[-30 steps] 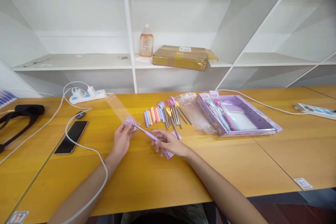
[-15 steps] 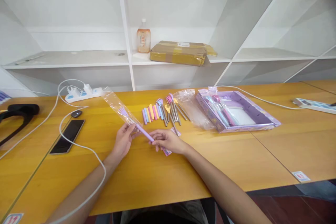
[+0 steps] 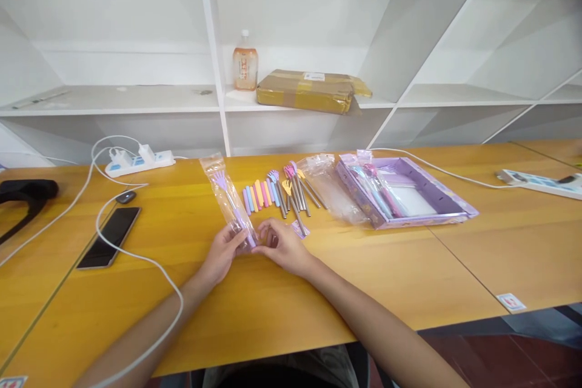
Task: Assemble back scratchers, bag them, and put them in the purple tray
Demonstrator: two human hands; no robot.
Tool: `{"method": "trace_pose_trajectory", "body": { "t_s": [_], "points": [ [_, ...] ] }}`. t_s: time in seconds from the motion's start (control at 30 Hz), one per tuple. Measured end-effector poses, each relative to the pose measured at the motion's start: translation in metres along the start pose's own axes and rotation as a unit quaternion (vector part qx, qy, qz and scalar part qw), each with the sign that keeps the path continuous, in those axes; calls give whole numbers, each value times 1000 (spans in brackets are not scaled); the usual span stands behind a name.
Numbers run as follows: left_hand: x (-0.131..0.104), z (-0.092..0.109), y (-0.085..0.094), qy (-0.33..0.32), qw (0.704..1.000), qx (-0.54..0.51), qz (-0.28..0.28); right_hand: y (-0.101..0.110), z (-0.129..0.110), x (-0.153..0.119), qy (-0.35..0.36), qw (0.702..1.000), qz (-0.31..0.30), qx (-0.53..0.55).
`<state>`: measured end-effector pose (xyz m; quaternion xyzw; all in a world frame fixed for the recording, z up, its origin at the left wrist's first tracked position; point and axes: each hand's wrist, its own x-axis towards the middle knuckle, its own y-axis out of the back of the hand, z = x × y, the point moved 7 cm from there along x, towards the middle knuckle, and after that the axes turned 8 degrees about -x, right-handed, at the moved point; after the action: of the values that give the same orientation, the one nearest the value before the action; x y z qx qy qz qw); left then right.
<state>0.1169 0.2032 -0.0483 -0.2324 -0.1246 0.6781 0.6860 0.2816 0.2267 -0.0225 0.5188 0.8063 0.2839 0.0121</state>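
Note:
A clear plastic bag (image 3: 213, 165) holds a purple hand-shaped scratcher (image 3: 234, 209), whose claw points away from me. My left hand (image 3: 224, 250) grips the bag's near part, with the thumb over the purple handle. At the handle's lower end, my right hand (image 3: 282, 245) has its fingers bent and the thumb touching the bag; whether it pinches the edge is hard to tell. Beyond my hands lie a row of coloured handles (image 3: 259, 195) and a cluster of metal-stemmed scratchers (image 3: 297, 191), with a small purple card (image 3: 301, 228) beneath one stem.
A purple tray (image 3: 464, 215) with bagged scratchers stands at the right, beside loose plastic bags (image 3: 339, 194). A phone (image 3: 109, 238), mouse (image 3: 126, 197), power strip (image 3: 140, 162) and white cable are at the left. The shelf carries a bottle (image 3: 245, 63) and a cardboard box (image 3: 307, 91).
The purple scratcher has slid deeper into the bag, handle included. Bag and scratcher have turned more upright in view. My right hand has moved slightly left, to the bag's near end.

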Motion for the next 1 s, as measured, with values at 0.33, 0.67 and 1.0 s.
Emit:
{"method": "trace_pose_trajectory", "body": {
  "t_s": [0.33, 0.67, 1.0],
  "points": [
    [7, 15, 14, -21, 998, -25, 53, -4, -16, -9, 150, 985, -61, -59],
    [8, 9, 9, -33, 998, 48, 3, 11, -40, -9, 231, 964, 24, -130],
    [4, 2, 2, 13, 998, 48, -40, 2, -20, -4, 82, 995, 21, -59]
  ]
}}
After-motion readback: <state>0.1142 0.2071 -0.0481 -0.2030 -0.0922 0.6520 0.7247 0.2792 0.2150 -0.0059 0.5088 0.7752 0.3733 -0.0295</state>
